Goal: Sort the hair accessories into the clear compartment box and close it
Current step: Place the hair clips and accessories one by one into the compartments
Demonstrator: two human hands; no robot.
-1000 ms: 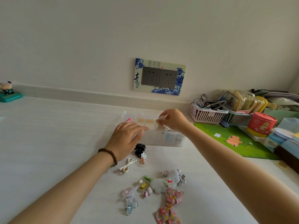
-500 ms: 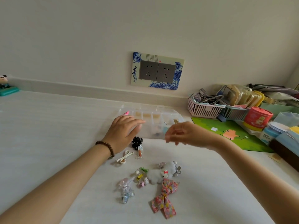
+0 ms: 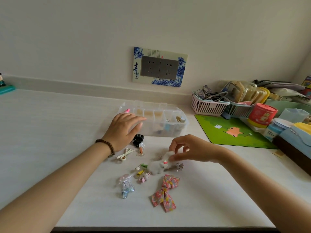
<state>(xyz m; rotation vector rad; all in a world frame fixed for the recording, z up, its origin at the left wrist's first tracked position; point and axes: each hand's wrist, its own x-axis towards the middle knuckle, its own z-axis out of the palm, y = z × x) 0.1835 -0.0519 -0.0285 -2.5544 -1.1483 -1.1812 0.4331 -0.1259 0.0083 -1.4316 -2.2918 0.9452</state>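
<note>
Hair accessories (image 3: 148,172) lay just under the right hand (image 3: 190,151), which had come back from the compartment box (image 3: 176,126) beyond it, fingertips pinching the fluffy white clip (image 3: 159,166). Left hand (image 3: 123,131) rested open against the box. Sorting had barely begun.

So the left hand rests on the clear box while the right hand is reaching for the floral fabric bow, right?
Not quite. In the head view the right hand is pinching the fluffy white clip, not the floral bow, which lies untouched nearer the table edge. The left hand does rest on the clear box.

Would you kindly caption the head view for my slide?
Right hand pinches a fluffy white clip while left hand rests on the clear box.
</note>
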